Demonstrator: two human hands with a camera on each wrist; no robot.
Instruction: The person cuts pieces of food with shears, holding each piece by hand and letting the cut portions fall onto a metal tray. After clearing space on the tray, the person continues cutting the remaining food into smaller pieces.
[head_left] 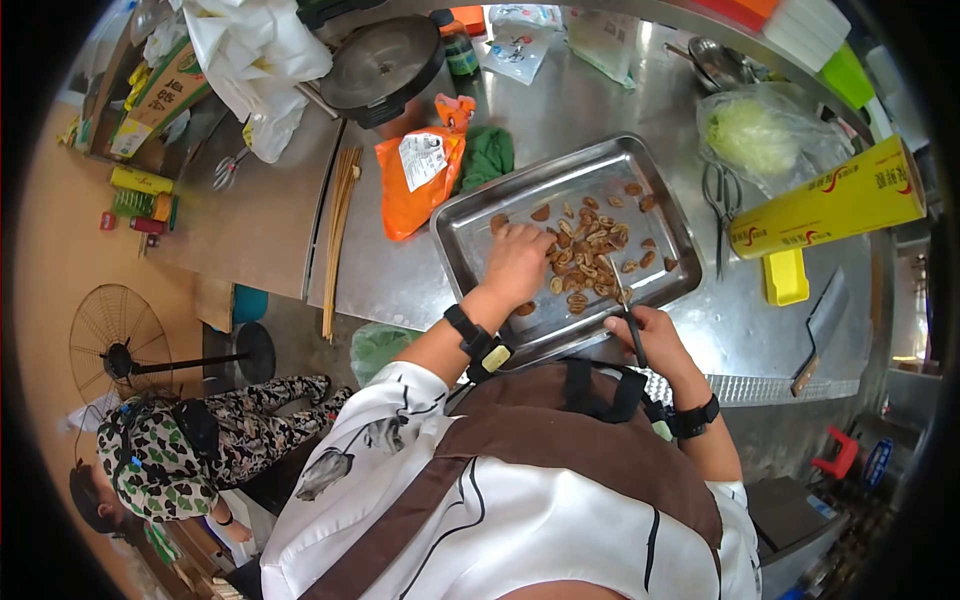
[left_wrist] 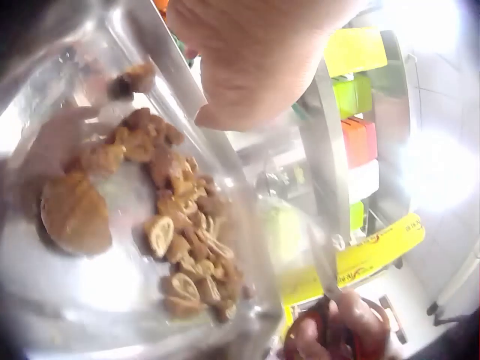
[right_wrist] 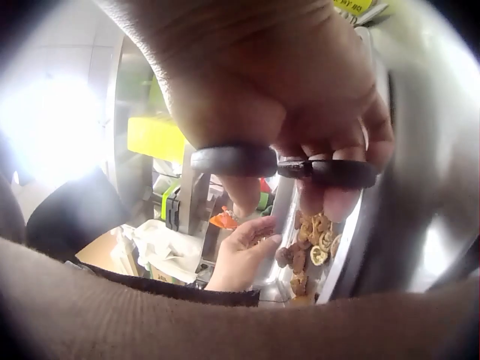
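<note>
A metal tray holds brown cut pieces of food with pale, folded insides; a larger rounded piece lies apart from them in the left wrist view. My left hand reaches over the tray's left part, its fingertips close by the heap. Whether those fingers pinch a piece I cannot tell. At the tray's near edge my right hand grips scissors, blades pointing over the pieces. In the right wrist view, the dark handle loops go round the thumb and fingers.
Behind the tray lie an orange bag and a green cloth. To the right are bagged cabbage, other scissors, a yellow film box and a cleaver. Wooden skewers lie left. A person stands beyond.
</note>
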